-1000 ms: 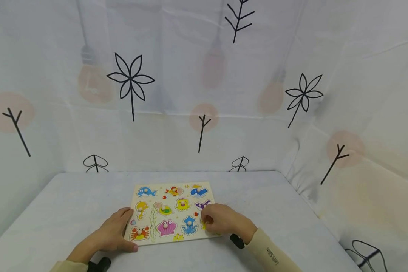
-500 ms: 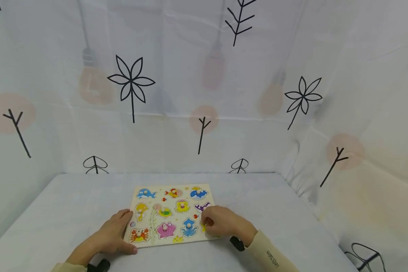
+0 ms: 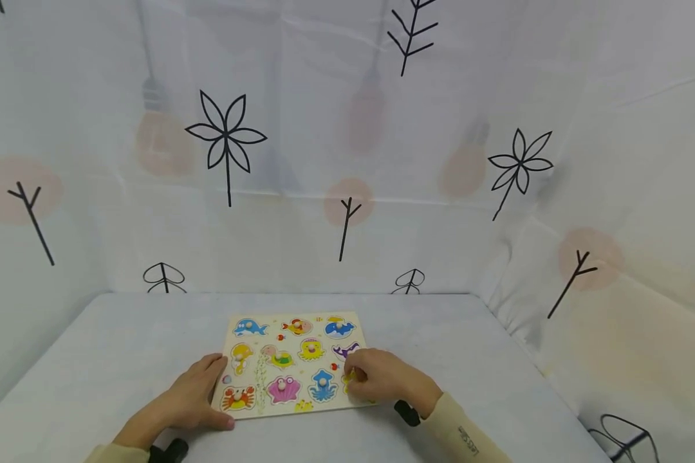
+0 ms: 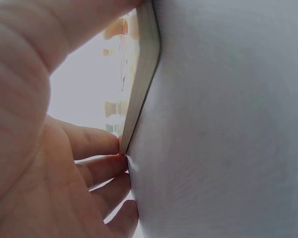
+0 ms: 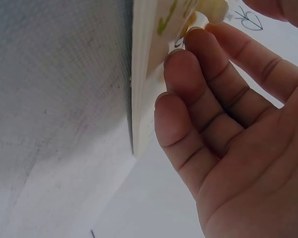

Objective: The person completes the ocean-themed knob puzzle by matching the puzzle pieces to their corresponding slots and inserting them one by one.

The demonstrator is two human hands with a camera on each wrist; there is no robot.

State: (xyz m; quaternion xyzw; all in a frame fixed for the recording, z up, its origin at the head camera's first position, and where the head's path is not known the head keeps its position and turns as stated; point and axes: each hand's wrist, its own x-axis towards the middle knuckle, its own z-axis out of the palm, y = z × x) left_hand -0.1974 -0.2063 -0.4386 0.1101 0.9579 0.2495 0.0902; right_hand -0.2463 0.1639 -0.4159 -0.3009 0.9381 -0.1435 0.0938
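On the table lies a wooden knob puzzle board (image 3: 304, 378) with sea-animal pieces, among them a crab (image 3: 239, 397), a pink shell (image 3: 284, 388) and a blue squid (image 3: 322, 386). My left hand (image 3: 188, 395) braces its near left corner. In the left wrist view, straight fingers touch the side edge (image 4: 141, 64), the thumb along another edge. My right hand (image 3: 382, 376) covers the lower right of the board, fingers curled at a yellow puzzle piece (image 3: 346, 382), mostly hidden. Its pale knob (image 5: 212, 11) shows at the index fingertip in the right wrist view; the thumb tip is cut off.
A white cloth covers the table (image 3: 133, 347). Patterned white fabric (image 3: 289, 244) hangs behind the table and along its sides. Black wrist straps (image 3: 407, 412) sit below both hands.
Both hands and the board stay in place. The right fingers shift very slightly at the yellow piece. The whole head view moves a little.
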